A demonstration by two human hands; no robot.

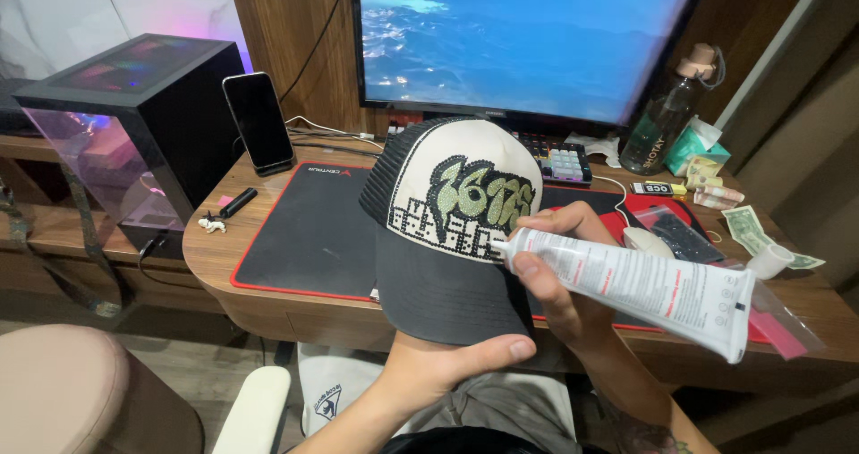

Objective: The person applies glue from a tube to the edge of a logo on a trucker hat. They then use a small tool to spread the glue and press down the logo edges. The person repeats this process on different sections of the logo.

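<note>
My left hand (447,357) holds a trucker cap (452,230) from below, thumb along the edge of its dark brim. The cap has a cream front panel with a green rhinestone design and black mesh sides. My right hand (559,284) grips a white squeeze tube (644,288) of glue. The tube's nozzle touches the lower right edge of the rhinestone design. The tube's flat crimped end points to the right.
A black desk mat with red trim (304,230) covers the wooden desk (210,253). Behind stand a monitor (528,38), a keyboard (559,161), a propped phone (259,121) and a computer case (134,123). At right lie a bottle (662,114), banknotes (747,229), a white cap (769,260), plastic bags (671,230).
</note>
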